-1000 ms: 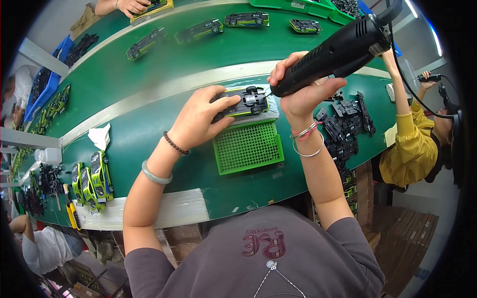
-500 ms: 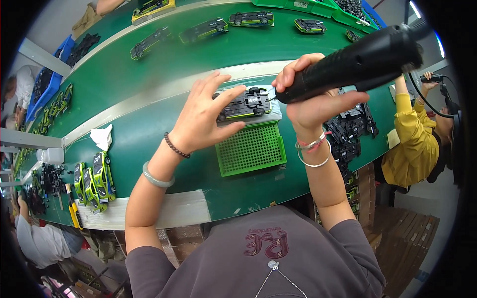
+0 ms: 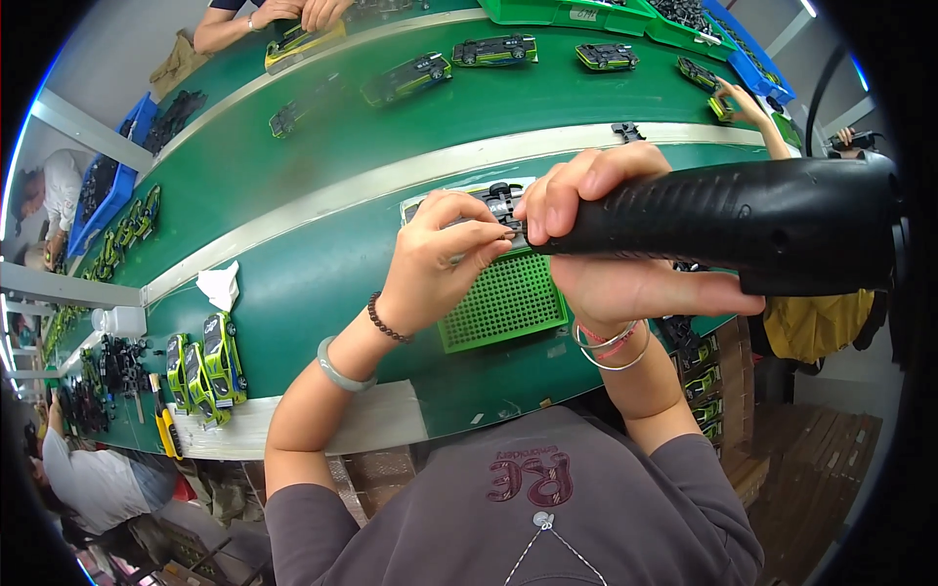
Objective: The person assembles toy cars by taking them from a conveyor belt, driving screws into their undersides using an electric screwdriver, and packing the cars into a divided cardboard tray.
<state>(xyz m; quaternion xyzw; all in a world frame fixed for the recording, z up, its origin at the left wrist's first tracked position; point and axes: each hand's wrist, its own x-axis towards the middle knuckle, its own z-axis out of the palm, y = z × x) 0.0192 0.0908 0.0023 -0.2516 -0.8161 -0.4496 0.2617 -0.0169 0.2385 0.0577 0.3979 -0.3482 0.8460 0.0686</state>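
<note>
My right hand [image 3: 611, 283] is wrapped around a thick black electric screwdriver [image 3: 723, 215], held nearly level with its bit toward the left. At the bit's tip, my left hand [image 3: 445, 256] pinches with thumb and fingertips; whatever lies between them is too small to make out. Just behind the fingers, an upside-down toy car [image 3: 503, 192] shows its black underside on a pale pad, partly covered by both hands. Below the hands sits a green perforated basket [image 3: 508, 337].
Left on the bench stand three green-black toy cars [image 3: 223, 356], a crumpled white tissue [image 3: 219, 285] and a yellow-handled tool [image 3: 168, 432]. Overturned cars [image 3: 493, 50] lie along the green belt beyond the pale rail. Black parts [image 3: 689, 342] lie right, partly hidden. Other people's hands [image 3: 283, 12] work across the belt.
My left hand has gone from spread fingers over the car to a pinch at the screwdriver's tip. The screwdriver has swung lower and more level, nearer to me.
</note>
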